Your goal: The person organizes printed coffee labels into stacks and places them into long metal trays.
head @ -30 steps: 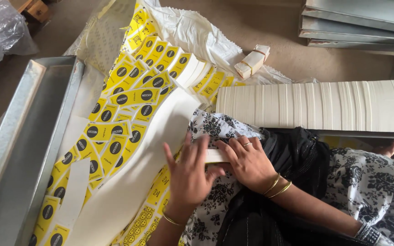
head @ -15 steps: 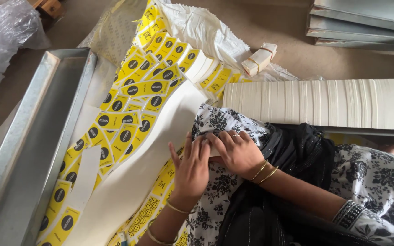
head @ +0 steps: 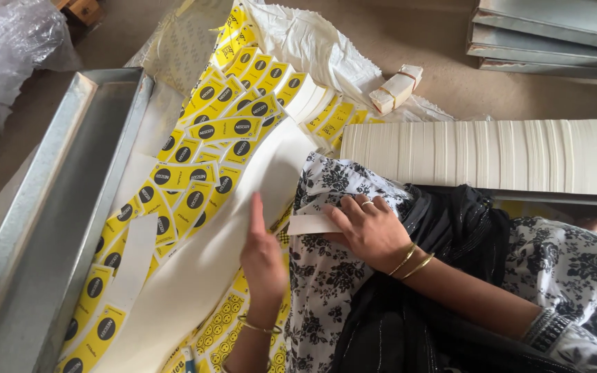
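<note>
At lower centre, the left hand (head: 262, 254) lies flat with fingers together and extended, pressing on a long white paper strip (head: 202, 276) that runs diagonally up the frame. Just right of it, the right hand (head: 366, 228) curls its fingers onto a small white slip (head: 312, 224) resting on the patterned black-and-white cloth (head: 326, 290); whether it pinches the slip is hard to tell. Left of the strip, overlapping rows of yellow rectangular labels (head: 202, 166), each with a dark round mark, fan upward, too many to count. A long stack of white cards (head: 492, 155) crosses the right side, cut off at the edge. One grey metal tray (head: 43, 228) lies far left. Farther up sit a small banded bundle (head: 396, 88) and crumpled clear plastic (head: 8, 48).
</note>
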